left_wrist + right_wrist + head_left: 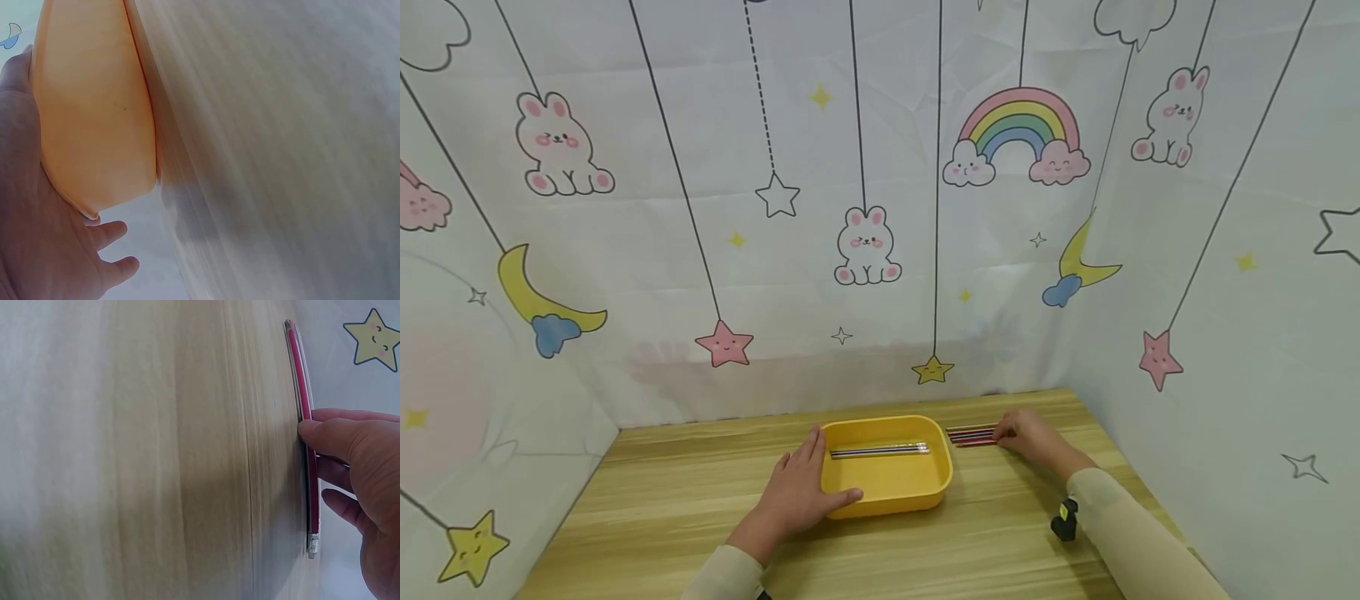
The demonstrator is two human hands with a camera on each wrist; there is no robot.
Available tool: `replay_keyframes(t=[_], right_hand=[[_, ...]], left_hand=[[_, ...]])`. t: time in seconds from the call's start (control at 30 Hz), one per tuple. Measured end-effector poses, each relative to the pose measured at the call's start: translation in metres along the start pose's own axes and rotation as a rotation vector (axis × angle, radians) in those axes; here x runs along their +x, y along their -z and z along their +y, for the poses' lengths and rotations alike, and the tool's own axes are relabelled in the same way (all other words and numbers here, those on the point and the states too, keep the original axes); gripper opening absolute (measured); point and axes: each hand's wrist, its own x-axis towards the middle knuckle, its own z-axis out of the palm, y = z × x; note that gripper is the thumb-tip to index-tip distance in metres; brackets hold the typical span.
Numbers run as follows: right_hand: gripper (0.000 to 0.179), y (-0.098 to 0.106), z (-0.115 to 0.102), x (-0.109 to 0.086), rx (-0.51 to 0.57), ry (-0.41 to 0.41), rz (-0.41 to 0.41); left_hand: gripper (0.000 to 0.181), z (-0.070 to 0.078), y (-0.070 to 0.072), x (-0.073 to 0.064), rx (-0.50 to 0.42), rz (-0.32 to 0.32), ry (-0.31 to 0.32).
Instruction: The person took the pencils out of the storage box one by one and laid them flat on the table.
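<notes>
A yellow plastic bin [891, 505] stands on the table, with a few silver-and-dark pencils [880, 451] lying lengthwise inside. My left hand [793, 493] rests against the bin's left end, fingers along its side and thumb reaching over the near rim. To the right of the bin several pencils [972, 434], red and dark among them, lie side by side. My right hand [1030, 437] is at their right part, thumb and fingertips pinching at the row. In the right wrist view the thumb touches a red pencil [314, 494] with a white eraser end; the other fingers are partly hidden behind it.
The wood-grain table [685, 483] reaches back to a white fabric backdrop [790, 275] printed with bunnies, stars and a rainbow. Fabric also hangs at the left and right sides. A small black device [1064, 520] sits at the right wrist.
</notes>
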Motion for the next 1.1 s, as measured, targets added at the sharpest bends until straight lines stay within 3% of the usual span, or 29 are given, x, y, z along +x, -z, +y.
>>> replay_keyframes(t=[0.47, 0.83, 1.1], right_hand=[[0.018, 0.0, -0.007, 0.0, -0.007, -0.013, 0.009], [0.016, 0.002, -0.01, 0.002, 0.043, -0.095, 0.005], [0.013, 0.005, -0.015, 0.003, 0.042, -0.09, 0.032]], left_hand=[[0.133, 0.0, -0.001, 0.0, 0.0, 0.008, 0.002], [0.136, -0.002, -0.002, 0.002, -0.001, 0.003, 0.016], [0.135, -0.001, -0.002, 0.001, -0.003, -0.004, 0.013]])
